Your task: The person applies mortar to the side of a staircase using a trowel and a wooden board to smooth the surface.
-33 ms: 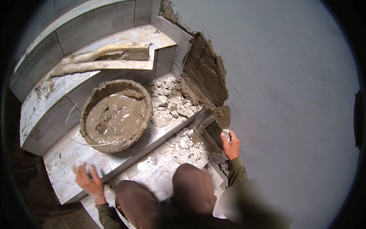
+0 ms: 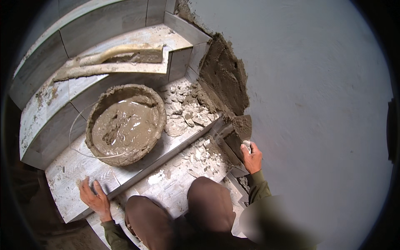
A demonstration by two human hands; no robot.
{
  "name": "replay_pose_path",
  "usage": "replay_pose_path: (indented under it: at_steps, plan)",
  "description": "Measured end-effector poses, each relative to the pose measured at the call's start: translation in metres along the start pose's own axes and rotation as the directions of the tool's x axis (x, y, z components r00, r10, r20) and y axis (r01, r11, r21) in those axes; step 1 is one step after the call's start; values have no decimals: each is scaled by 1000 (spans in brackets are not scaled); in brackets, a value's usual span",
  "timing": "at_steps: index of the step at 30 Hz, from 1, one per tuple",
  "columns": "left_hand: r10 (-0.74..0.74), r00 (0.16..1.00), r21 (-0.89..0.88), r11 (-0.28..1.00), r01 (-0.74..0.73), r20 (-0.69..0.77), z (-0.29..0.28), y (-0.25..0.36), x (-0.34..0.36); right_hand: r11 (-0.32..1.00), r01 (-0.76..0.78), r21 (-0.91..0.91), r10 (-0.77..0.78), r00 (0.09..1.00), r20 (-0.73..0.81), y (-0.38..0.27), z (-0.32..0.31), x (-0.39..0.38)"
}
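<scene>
My right hand [image 2: 252,158] is closed round the pale handle of a trowel [image 2: 242,126]. Brown mortar coats the trowel's blade, which lies against the wall at the end of a step. Just above it, a rough patch of wet mortar [image 2: 225,75] covers the wall's lower edge. My left hand [image 2: 98,201] has its fingers apart and holds nothing, at the front edge of a wood-look tiled step [image 2: 68,183]. Beyond that hand, a mortar-caked bucket [image 2: 161,137] stands on the step, filled with wet mortar, its wire handle hanging down on the left side.
Broken mortar chips [image 2: 183,110] lie right of the bucket, with more rubble on the lower step [image 2: 162,189] by my knees. A mortar-smeared angled board [image 2: 121,70] rests on the upper step. The smooth grey wall [image 2: 316,104] fills the right side.
My left hand has shifted slightly left along the step, and the whole view has moved a little. The right hand and trowel stay at the same spot on the wall.
</scene>
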State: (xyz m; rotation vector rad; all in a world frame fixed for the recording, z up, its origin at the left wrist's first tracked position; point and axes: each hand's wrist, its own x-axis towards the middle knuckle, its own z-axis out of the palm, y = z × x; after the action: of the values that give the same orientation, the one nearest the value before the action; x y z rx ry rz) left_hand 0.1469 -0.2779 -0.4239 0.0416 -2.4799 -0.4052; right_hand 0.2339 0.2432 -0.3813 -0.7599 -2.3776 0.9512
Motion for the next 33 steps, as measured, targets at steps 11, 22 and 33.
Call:
replay_pose_path:
  at_steps: [11, 22, 33]
  plan:
    - [-17, 998, 90, 996, 22, -60, 29, -31, -11, 998, -19, -64, 11, 993, -115, 3, -10, -3]
    - [-22, 998, 81, 996, 27, -53, 27, -31, -9, 969, 16, -245, -40, 995, -91, -10, -17, 7]
    - [-16, 997, 61, 998, 20, -70, 28, -32, -11, 992, 45, -118, -58, 992, -110, -9, -28, 20]
